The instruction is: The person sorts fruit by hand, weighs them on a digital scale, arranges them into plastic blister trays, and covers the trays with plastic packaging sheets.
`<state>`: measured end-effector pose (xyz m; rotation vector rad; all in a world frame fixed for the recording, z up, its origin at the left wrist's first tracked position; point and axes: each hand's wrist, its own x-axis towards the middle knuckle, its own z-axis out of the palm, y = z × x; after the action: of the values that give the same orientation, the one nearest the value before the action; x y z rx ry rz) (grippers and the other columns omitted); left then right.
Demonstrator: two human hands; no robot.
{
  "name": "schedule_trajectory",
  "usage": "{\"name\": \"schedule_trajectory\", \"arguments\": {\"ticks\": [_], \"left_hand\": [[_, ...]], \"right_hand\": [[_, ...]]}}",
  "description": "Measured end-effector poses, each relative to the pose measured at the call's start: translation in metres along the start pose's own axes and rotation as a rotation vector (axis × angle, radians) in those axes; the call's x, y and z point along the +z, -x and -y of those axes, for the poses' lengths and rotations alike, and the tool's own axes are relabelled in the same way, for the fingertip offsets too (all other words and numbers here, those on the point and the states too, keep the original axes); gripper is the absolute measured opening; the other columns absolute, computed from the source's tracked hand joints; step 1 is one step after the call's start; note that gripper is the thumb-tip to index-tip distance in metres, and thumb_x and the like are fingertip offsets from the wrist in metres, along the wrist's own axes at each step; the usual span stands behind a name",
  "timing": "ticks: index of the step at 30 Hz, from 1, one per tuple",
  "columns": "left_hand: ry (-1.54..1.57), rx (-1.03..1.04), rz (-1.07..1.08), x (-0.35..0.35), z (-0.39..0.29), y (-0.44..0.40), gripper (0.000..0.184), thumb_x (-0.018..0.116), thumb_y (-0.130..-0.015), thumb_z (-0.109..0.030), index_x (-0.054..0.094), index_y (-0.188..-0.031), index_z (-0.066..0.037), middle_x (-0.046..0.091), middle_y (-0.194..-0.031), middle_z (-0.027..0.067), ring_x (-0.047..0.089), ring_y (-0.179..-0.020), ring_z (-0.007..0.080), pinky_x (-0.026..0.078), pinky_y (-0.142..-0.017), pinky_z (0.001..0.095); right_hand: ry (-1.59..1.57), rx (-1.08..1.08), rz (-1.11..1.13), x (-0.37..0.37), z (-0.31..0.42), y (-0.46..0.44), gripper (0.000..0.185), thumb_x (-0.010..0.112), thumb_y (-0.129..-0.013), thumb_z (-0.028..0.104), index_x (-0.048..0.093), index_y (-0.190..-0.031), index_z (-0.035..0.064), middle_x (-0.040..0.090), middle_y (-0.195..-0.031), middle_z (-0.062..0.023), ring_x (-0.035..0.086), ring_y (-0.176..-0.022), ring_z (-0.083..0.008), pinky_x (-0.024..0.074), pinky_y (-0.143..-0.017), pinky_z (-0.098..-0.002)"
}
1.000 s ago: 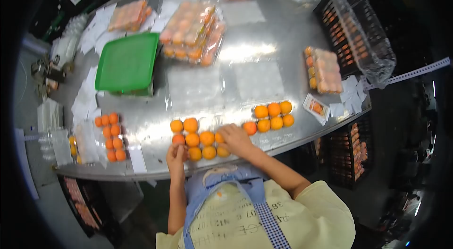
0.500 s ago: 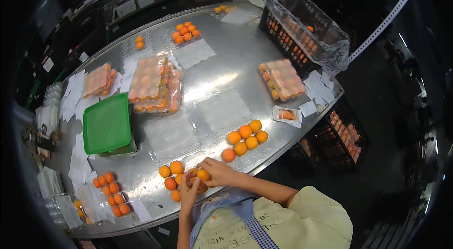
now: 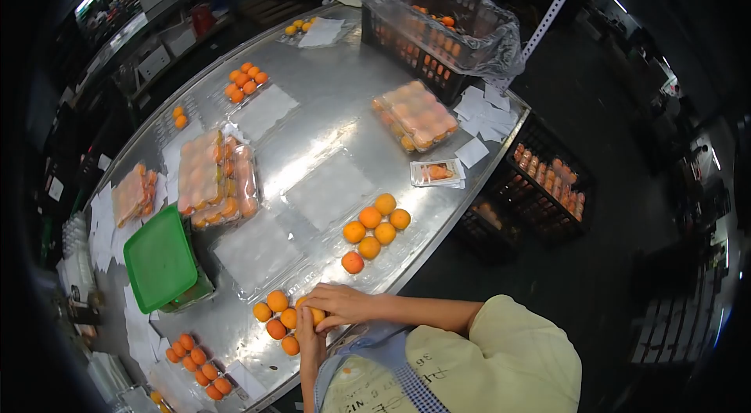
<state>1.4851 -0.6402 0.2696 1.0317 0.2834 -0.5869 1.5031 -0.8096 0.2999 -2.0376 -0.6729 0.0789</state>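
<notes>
Both hands meet over a clear plastic tray of oranges at the table's near edge. My right hand (image 3: 342, 304) reaches in from the right, its fingers curled over an orange (image 3: 318, 315). My left hand (image 3: 310, 341) comes up from below, fingers together against the same orange's left side; its grip is partly hidden. Left of the hands sit more oranges (image 3: 276, 328) in the tray, whose near part the hands cover. To the upper right, a second group of oranges (image 3: 370, 217) rests in another clear tray.
Filled clear packs (image 3: 205, 170) are stacked at left, beside a green-lidded container (image 3: 161, 258). Another filled pack (image 3: 417, 116) lies near a plastic-lined black crate (image 3: 391, 34). Printed cards (image 3: 436, 171) and white papers (image 3: 483, 112) lie along the right edge. Crates of fruit (image 3: 547, 178) stand below.
The view has turned, shifting the table leftward and down. My hands have come closer together, lower over the tray, and the orange in my right hand has moved down to it.
</notes>
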Motion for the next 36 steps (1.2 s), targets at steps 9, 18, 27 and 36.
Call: {"name": "schedule_trajectory", "arguments": {"ticks": [9,18,27,36], "left_hand": [[0.009,-0.044,0.108,-0.005,0.000,-0.004,0.042,0.033,-0.100,-0.043,0.048,-0.114,-0.007,0.060,-0.088,0.0082,0.061,-0.066,0.0177,0.051,-0.054,0.0293],[-0.010,-0.123,-0.036,0.014,-0.007,0.003,0.048,0.031,-0.098,-0.052,0.053,-0.095,-0.010,0.049,-0.061,0.0034,0.050,-0.050,0.0159,0.041,-0.048,0.0268],[0.472,-0.068,0.062,0.036,-0.019,0.023,0.042,0.038,-0.098,-0.046,0.050,-0.120,-0.013,0.057,-0.106,0.0044,0.053,-0.092,0.0176,0.043,-0.074,0.0313],[0.650,-0.098,0.095,0.017,-0.030,0.038,0.045,0.034,-0.099,-0.040,0.045,-0.127,-0.007,0.053,-0.103,0.0125,0.047,-0.070,0.0158,0.040,-0.063,0.0255]], "right_hand": [[-0.112,0.011,-0.025,-0.004,-0.003,0.003,0.042,0.066,-0.082,0.031,0.060,-0.115,0.0043,0.057,-0.099,-0.0107,0.057,-0.093,-0.0277,0.0451,-0.080,-0.0354],[-0.321,0.105,-0.094,0.004,-0.006,0.006,0.028,0.060,-0.090,0.022,0.064,-0.111,0.0044,0.059,-0.099,-0.0114,0.062,-0.085,-0.0260,0.0479,-0.075,-0.0327],[-0.524,0.319,-0.224,-0.007,-0.001,0.019,0.024,0.053,-0.094,0.015,0.061,-0.110,0.0004,0.062,-0.098,-0.0066,0.058,-0.086,-0.0132,0.0476,-0.078,-0.0268],[-0.422,0.404,-0.078,-0.013,0.005,0.019,0.021,0.054,-0.094,0.013,0.064,-0.105,-0.0006,0.065,-0.092,-0.0077,0.058,-0.081,-0.0125,0.0460,-0.073,-0.0248]]}}
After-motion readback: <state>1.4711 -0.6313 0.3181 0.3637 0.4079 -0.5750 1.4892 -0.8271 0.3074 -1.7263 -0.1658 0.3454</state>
